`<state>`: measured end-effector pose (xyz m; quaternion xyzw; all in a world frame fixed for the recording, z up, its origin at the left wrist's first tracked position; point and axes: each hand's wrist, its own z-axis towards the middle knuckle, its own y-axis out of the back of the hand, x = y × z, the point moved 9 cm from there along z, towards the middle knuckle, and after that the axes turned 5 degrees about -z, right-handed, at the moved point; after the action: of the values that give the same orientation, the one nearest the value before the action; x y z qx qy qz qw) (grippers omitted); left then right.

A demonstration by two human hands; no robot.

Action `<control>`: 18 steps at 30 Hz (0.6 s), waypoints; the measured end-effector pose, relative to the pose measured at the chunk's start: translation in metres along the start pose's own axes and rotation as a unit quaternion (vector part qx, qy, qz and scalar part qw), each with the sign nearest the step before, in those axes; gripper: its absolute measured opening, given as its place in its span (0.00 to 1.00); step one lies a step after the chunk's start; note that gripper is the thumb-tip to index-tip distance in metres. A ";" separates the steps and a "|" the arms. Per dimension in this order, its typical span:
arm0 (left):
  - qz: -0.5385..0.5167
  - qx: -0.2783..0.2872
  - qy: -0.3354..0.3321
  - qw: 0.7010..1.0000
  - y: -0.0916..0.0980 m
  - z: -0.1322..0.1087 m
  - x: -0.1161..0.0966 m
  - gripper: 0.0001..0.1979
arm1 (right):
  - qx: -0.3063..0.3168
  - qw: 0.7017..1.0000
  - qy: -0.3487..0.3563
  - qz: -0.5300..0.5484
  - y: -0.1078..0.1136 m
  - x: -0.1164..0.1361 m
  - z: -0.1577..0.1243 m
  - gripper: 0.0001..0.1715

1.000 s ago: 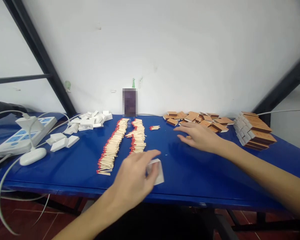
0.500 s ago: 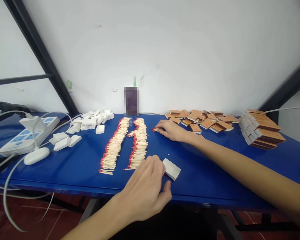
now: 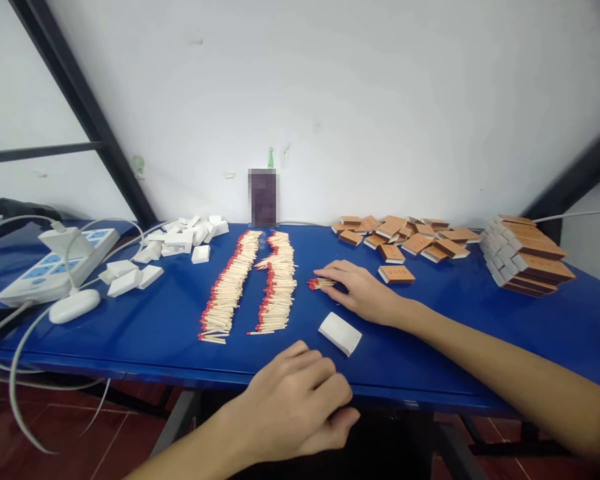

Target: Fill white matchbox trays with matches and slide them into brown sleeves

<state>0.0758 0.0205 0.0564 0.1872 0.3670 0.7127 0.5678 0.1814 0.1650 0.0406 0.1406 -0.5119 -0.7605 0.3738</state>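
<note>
A small bundle of red-tipped matches point(image 3: 322, 284) lies between the thumb and fingers of my right hand point(image 3: 365, 290), low over the blue table. My left hand point(image 3: 300, 403) is at the table's front edge, its fingers curled in and nothing visible in them. Between the two hands rests a white matchbox tray point(image 3: 340, 333), touched by neither; its inside cannot be made out. Left of my right hand runs a row of matches point(image 3: 276, 287), with a second long row of matches point(image 3: 230, 287) beside it, red heads to the left.
White trays point(image 3: 180, 240) are heaped at the back left, near a power strip point(image 3: 55, 267) with cables. Orange matchbox sleeves point(image 3: 400, 233) are scattered at the back right; one sleeve point(image 3: 397, 274) lies closer. Stacked matchboxes point(image 3: 525, 257) stand far right.
My right hand has moved nearer with the matches, uncovering an orange sleeve behind it. My left hand has drawn back from the white tray toward the table edge.
</note>
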 end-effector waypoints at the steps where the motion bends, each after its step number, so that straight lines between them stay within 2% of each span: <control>1: 0.014 -0.028 -0.033 0.999 0.004 -0.002 -0.005 0.08 | -0.008 1.000 -0.002 0.000 0.002 0.000 -0.001 0.18; 2: 0.021 -0.052 -0.053 0.997 0.007 -0.004 -0.009 0.09 | -0.016 1.000 -0.003 -0.001 0.005 0.000 -0.001 0.17; 4: 0.012 -0.073 -0.051 0.996 0.013 -0.006 -0.008 0.11 | -0.031 1.000 -0.003 0.000 0.009 0.002 -0.003 0.14; 7: -0.040 -0.071 -0.018 0.997 0.018 -0.006 -0.002 0.11 | -0.045 0.999 0.001 0.006 0.014 0.005 -0.005 0.08; 12: -0.125 -0.082 -0.006 0.989 0.026 -0.007 0.002 0.09 | -0.035 0.999 0.003 0.008 0.011 0.006 -0.007 0.07; 14: -0.124 -0.072 -0.005 0.990 0.025 -0.007 0.003 0.07 | -0.028 1.000 -0.001 0.006 0.010 0.007 -0.007 0.07; 18: -0.060 -0.017 -0.034 0.997 0.014 -0.006 -0.004 0.05 | -0.023 1.000 -0.001 -0.006 0.011 0.009 -0.005 0.08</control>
<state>0.0631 0.0139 0.0637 0.1791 0.3455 0.6766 0.6251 0.1825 0.1528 0.0493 0.1345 -0.4936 -0.7747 0.3716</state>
